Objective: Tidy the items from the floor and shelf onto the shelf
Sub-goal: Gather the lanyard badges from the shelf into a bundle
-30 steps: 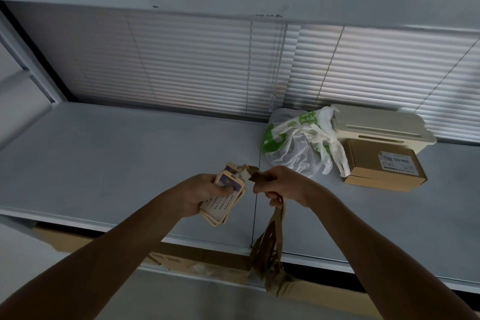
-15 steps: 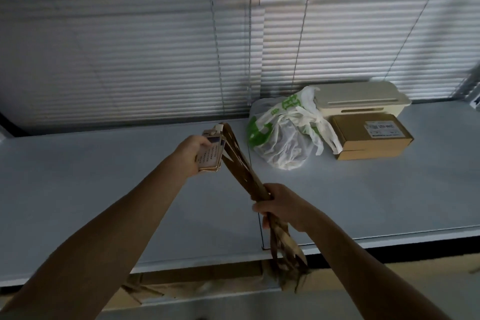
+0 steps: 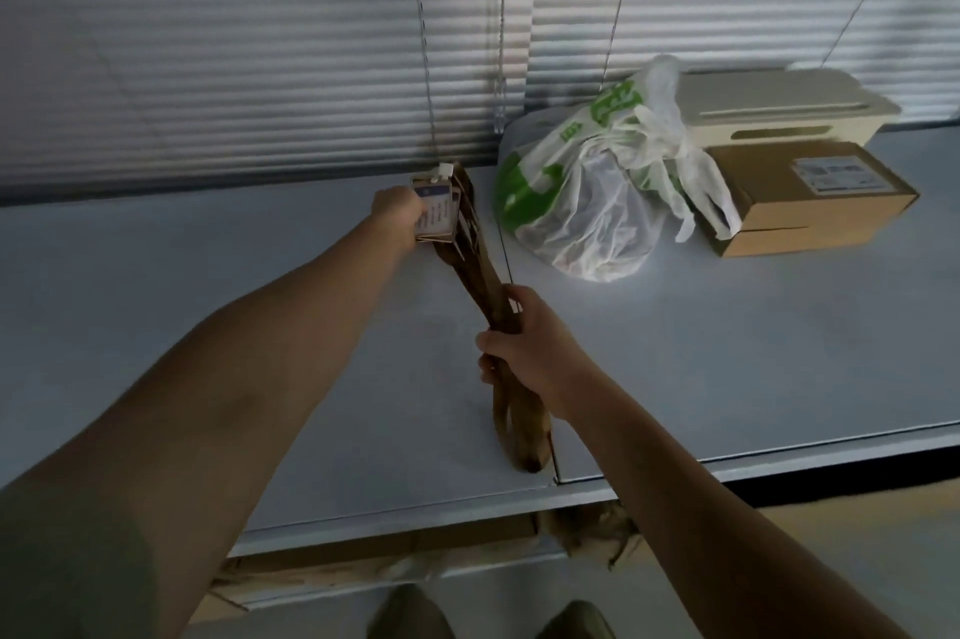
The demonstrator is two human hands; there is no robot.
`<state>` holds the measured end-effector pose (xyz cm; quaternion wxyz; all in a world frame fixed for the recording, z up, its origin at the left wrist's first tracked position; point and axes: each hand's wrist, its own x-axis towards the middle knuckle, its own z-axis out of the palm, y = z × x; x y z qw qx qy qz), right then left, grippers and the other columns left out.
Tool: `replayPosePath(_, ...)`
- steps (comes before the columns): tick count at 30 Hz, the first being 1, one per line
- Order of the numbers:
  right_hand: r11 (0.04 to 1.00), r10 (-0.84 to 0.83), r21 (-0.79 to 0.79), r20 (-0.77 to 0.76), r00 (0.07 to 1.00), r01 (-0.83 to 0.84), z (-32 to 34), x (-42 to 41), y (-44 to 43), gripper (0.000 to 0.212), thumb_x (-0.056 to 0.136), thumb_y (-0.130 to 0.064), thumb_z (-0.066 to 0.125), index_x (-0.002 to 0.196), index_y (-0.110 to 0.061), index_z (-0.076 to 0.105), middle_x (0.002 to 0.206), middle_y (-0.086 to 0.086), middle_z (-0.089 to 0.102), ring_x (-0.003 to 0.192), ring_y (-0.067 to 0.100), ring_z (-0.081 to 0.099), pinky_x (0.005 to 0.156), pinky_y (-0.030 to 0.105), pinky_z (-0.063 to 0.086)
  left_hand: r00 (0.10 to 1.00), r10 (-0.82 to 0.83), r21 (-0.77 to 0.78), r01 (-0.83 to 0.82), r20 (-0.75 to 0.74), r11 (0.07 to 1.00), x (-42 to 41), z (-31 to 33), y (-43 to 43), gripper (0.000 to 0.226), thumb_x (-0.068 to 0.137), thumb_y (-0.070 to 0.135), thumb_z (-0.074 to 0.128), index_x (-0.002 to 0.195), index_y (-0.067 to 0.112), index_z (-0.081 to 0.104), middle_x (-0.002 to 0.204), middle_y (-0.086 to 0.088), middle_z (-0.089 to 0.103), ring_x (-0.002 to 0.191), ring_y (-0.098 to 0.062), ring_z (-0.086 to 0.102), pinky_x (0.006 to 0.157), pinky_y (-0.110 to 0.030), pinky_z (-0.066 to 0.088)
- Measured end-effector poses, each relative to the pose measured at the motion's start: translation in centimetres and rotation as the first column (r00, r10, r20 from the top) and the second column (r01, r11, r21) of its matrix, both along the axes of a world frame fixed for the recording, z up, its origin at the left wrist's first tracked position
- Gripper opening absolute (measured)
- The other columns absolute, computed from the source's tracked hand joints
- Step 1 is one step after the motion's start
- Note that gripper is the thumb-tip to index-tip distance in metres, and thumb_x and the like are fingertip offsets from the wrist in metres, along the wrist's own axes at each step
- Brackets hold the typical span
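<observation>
At frame centre we see the grey metal shelf (image 3: 208,285); upper right, the white-and-green plastic bag (image 3: 582,202) lies left of the brown cardboard box (image 3: 810,207).

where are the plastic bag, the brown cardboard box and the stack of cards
plastic bag (image 3: 587,212): head view, on its clear lower bulge.
brown cardboard box (image 3: 810,217): head view, on its front side wall.
stack of cards (image 3: 436,220): head view, on the printed face of the top card, held in the left hand (image 3: 397,217).

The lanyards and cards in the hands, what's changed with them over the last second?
The left hand carried the card stack forward over the shelf toward the blinds. The right hand slid down the brown lanyards, stretching them out; their ends now reach the shelf. Both grips held. The plastic bag and boxes stayed put.
</observation>
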<state>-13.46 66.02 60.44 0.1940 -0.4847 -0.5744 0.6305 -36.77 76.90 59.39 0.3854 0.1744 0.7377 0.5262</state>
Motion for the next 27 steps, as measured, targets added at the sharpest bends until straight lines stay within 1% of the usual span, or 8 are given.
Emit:
replayPosePath(4,0.948,0.046,0.301,0.18,0.983,-0.1,-1.6,-1.1,0.4,0.066,0.084,-0.003,0.06,0.14,-0.032,0.042,0.099,-0.008,0.064,0.087,0.019,0.07,0.072,0.028,0.058,0.987,0.069,0.057,-0.061,-0.148,0.996,-1.1,-1.8,2.1,0.018,0.098,0.007,0.045,0.094,0.012,0.061,0.096,-0.005,0.065,0.065,-0.012,0.061,0.044,-0.021,0.052)
replayPosePath(7,0.884,0.028,0.442,0.279,0.96,-0.154,-1.8,-1.7,0.0,0.061,0.088,-0.007,0.056,0.143,-0.029,0.044,0.111,-0.004,0.062,0.1,0.015,0.061,0.081,0.023,0.047,0.973,0.094,0.048,-0.086,-0.211,0.995,-1.7,-2.3,2.4,0.026,0.097,0.014,0.044,0.122,0.009,0.052,0.109,-0.006,0.066,0.084,-0.018,0.068,0.057,-0.026,0.057)
replayPosePath(10,0.804,0.014,0.541,0.397,0.918,-0.246,-2.2,-2.1,-0.5,0.054,0.086,-0.009,0.056,0.137,-0.024,0.053,0.118,0.002,0.065,0.106,0.021,0.06,0.084,0.025,0.047,0.968,0.073,0.004,-0.074,-0.239,0.997,-1.6,-2.6,2.2,0.036,0.096,0.015,0.046,0.132,0.013,0.047,0.122,-0.01,0.064,0.099,-0.022,0.067,0.068,-0.032,0.059)
replayPosePath(13,0.747,-0.003,0.572,0.513,0.858,-0.339,-2.4,-1.8,-0.7,0.052,0.085,-0.015,0.059,0.136,-0.022,0.054,0.121,0.006,0.056,0.113,0.025,0.05,0.086,0.029,0.045,0.957,0.058,-0.049,-0.075,-0.285,0.996,-1.4,-2.3,1.8,0.058,0.094,0.016,0.052,0.148,0.015,0.03,0.139,-0.013,0.051,0.118,-0.029,0.058,0.094,-0.042,0.055)
replayPosePath(15,0.735,-0.025,0.583,0.535,0.845,-0.347,-2.5,-1.4,-1.1,0.05,0.086,-0.017,0.06,0.135,-0.022,0.053,0.123,0.006,0.05,0.115,0.024,0.046,0.087,0.031,0.048,0.947,0.025,-0.079,-0.053,-0.32,0.995,-1.1,-2.4,1.4,0.064,0.093,0.014,0.053,0.151,0.014,0.024,0.145,-0.014,0.045,0.125,-0.029,0.053,0.099,-0.037,0.05)
replayPosePath(18,0.715,-0.021,0.599,0.534,0.845,-0.361,-3.0,-1.1,-1.8,0.044,0.089,-0.016,0.058,0.132,-0.022,0.056,0.12,0.005,0.049,0.114,0.023,0.047,0.087,0.034,0.052,0.934,-0.014,-0.097,-0.022,-0.358,0.995,-1.1,-3.1,1.4,0.055,0.096,0.011,0.05,0.147,0.01,0.03,0.142,-0.013,0.051,0.124,-0.027,0.055,0.088,-0.025,0.046)
replayPosePath(22,0.71,-0.035,0.617,0.514,0.857,-0.34,-3.5,-1.0,-1.9,0.043,0.088,-0.017,0.058,0.13,-0.022,0.057,0.117,0.003,0.05,0.112,0.021,0.047,0.083,0.03,0.05,0.936,0.024,-0.055,-0.046,-0.352,0.997,-1.1,-2.9,2.1,0.037,0.096,0.012,0.048,0.132,0.007,0.045,0.13,-0.013,0.061,0.112,-0.026,0.062,0.085,-0.031,0.053)
replayPosePath(27,0.74,-0.031,0.594,0.497,0.867,-0.314,-3.1,-0.5,-1.9,0.044,0.084,-0.024,0.062,0.128,-0.024,0.058,0.118,0.003,0.052,0.112,0.021,0.049,0.084,0.031,0.05,0.935,0.025,-0.087,-0.06,-0.355,0.994,-0.4,-2.4,1.5,0.047,0.097,0.012,0.049,0.142,0.008,0.035,0.138,-0.014,0.055,0.119,-0.026,0.06,0.077,-0.024,0.048)
